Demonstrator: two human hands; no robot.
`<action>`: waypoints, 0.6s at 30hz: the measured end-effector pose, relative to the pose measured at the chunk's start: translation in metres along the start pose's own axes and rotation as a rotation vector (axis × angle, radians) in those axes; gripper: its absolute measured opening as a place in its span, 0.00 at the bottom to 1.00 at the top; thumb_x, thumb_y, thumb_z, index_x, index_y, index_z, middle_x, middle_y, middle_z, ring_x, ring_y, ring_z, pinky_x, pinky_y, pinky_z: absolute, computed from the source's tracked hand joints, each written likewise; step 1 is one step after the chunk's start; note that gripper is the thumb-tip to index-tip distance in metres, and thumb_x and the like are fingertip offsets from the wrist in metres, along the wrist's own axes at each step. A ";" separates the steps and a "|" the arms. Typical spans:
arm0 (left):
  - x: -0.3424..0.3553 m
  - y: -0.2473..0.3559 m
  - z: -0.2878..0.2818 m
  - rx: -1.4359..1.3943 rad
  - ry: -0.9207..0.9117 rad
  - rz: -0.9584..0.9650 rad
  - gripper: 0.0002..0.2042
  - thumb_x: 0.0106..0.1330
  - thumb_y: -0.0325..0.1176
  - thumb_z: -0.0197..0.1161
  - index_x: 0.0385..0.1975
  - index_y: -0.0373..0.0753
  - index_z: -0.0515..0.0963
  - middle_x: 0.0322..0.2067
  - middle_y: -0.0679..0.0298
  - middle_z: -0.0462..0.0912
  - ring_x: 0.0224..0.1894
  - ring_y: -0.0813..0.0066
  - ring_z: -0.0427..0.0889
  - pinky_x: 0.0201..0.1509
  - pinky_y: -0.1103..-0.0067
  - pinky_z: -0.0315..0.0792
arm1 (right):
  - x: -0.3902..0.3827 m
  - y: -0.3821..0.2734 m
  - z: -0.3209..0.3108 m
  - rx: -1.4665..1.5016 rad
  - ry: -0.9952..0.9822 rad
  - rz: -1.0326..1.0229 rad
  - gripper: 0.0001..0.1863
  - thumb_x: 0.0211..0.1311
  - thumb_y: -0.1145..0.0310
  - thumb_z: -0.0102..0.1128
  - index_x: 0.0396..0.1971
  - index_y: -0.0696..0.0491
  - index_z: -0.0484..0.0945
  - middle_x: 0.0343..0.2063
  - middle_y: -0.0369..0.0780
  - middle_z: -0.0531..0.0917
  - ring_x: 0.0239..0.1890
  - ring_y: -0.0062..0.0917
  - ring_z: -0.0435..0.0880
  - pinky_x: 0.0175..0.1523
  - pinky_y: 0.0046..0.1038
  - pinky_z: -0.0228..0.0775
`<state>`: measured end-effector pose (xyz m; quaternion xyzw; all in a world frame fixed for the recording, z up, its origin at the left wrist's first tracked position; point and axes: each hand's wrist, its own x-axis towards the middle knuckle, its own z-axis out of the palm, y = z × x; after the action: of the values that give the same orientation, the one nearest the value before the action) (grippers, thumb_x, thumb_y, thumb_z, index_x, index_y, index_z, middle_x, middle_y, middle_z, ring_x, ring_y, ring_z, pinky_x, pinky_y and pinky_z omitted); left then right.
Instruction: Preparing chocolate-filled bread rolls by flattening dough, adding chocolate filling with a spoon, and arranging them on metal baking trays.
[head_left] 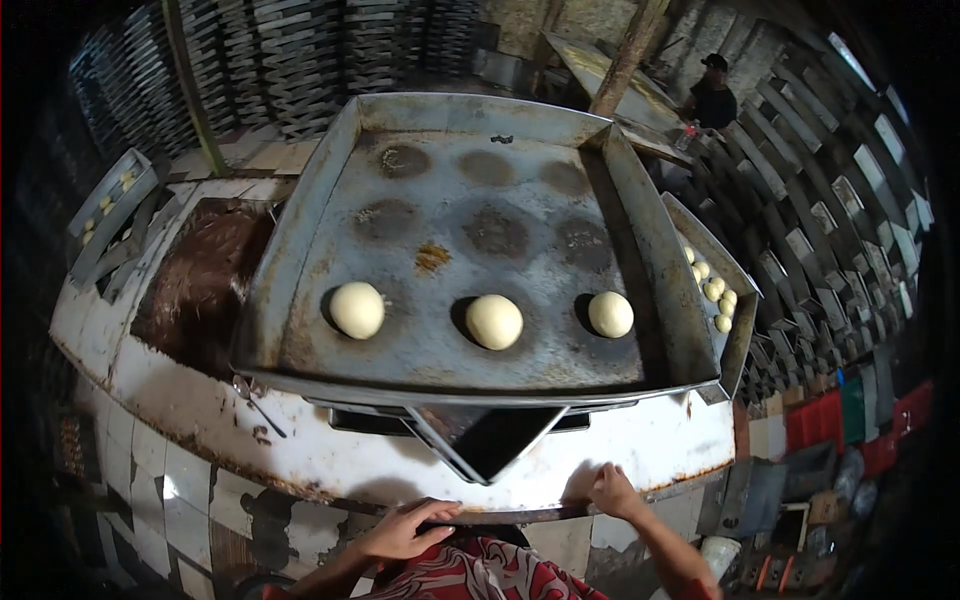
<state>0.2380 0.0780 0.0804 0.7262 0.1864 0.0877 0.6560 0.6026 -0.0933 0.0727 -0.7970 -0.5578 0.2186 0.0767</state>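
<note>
A rectangular metal tray (470, 375) with high, rust-stained walls stands on top of other trays on the table. Three round, pale dough balls (495, 322) sit in a row along its near side, and dark round stains mark the bare metal behind them. Near the table's front edge, below the tray stack, my left hand (405, 528) is open with its fingers stretched to the right, nothing in it. Farther right, my right hand (617, 492) is closed above the table edge. Its curled fingers hide whatever they may hold. Neither hand touches the tray.
Crosswise-set trays (485, 440) jut out under the top one. Left are a dark brown filling in a basin (205, 280), a spoon (260, 408) and another tray of dough balls (112, 205). More balls lie in a right-hand tray (740, 345). A person (714, 100) is at the back.
</note>
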 end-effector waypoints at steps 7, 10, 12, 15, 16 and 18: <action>-0.001 -0.003 -0.008 -0.017 0.107 0.347 0.34 0.58 0.33 0.65 0.61 0.34 0.53 0.47 0.53 0.76 0.45 0.65 0.79 0.49 0.71 0.72 | 0.053 -0.262 -0.274 0.028 0.055 -0.659 0.21 0.42 0.70 0.70 0.38 0.53 0.74 0.37 0.41 0.76 0.37 0.31 0.77 0.39 0.30 0.70; 0.011 0.021 -0.002 -0.143 -0.090 0.281 0.35 0.58 0.37 0.65 0.62 0.38 0.53 0.53 0.58 0.72 0.57 0.60 0.69 0.61 0.66 0.62 | 0.164 -0.304 -0.292 -0.026 0.275 -0.598 0.13 0.47 0.70 0.67 0.33 0.56 0.76 0.32 0.42 0.78 0.34 0.30 0.78 0.39 0.29 0.69; 0.024 0.030 0.008 -0.060 -0.195 0.251 0.35 0.58 0.41 0.64 0.62 0.40 0.54 0.57 0.61 0.68 0.63 0.60 0.60 0.68 0.65 0.52 | 0.229 -0.286 -0.278 -0.162 0.252 -0.538 0.18 0.50 0.57 0.65 0.31 0.57 0.78 0.30 0.47 0.80 0.37 0.35 0.79 0.43 0.33 0.70; 0.032 0.053 0.007 0.076 -0.158 0.157 0.39 0.52 0.34 0.70 0.63 0.40 0.53 0.53 0.62 0.72 0.60 0.60 0.65 0.66 0.64 0.55 | 0.261 -0.257 -0.242 -0.439 0.159 -0.583 0.27 0.49 0.47 0.64 0.37 0.57 0.78 0.34 0.47 0.81 0.38 0.35 0.80 0.46 0.36 0.69; 0.030 0.048 0.012 0.107 -0.130 0.124 0.40 0.51 0.34 0.71 0.63 0.38 0.54 0.53 0.59 0.72 0.59 0.61 0.65 0.64 0.65 0.58 | 0.250 -0.258 -0.248 -0.314 0.294 -0.612 0.27 0.50 0.47 0.63 0.39 0.57 0.77 0.34 0.46 0.82 0.36 0.34 0.81 0.44 0.35 0.70; 0.026 0.036 0.018 -0.097 -0.111 0.012 0.40 0.51 0.33 0.71 0.63 0.37 0.54 0.52 0.58 0.73 0.59 0.62 0.66 0.63 0.66 0.61 | 0.212 -0.249 -0.286 -0.132 0.484 -0.627 0.27 0.54 0.48 0.61 0.44 0.56 0.77 0.33 0.45 0.83 0.33 0.32 0.81 0.41 0.32 0.71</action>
<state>0.2742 0.0691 0.1103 0.6985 0.1408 0.0601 0.6990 0.5736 0.2282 0.3630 -0.6197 -0.7527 -0.0455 0.2176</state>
